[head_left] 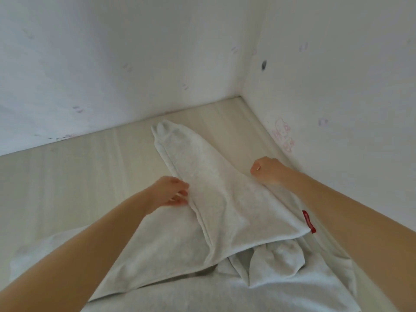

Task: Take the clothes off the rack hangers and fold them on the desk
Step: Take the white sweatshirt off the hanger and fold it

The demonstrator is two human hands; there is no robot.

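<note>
Pale grey fleece garment [209,199] spread at frame centre on the light wood-grain desk [67,176], left hand [171,192] pinching its left edge, right hand [267,170] fisted on its right edge; uneven pulls would likely skew the fold.

A pale desk [67,176] sits in a corner, closed off by the back wall [112,52] and right wall [337,86]. A light grey garment [213,188] covers the middle and near edge. Bare desktop lies open to the left and behind it. The strip along the right wall seems narrow.
</note>
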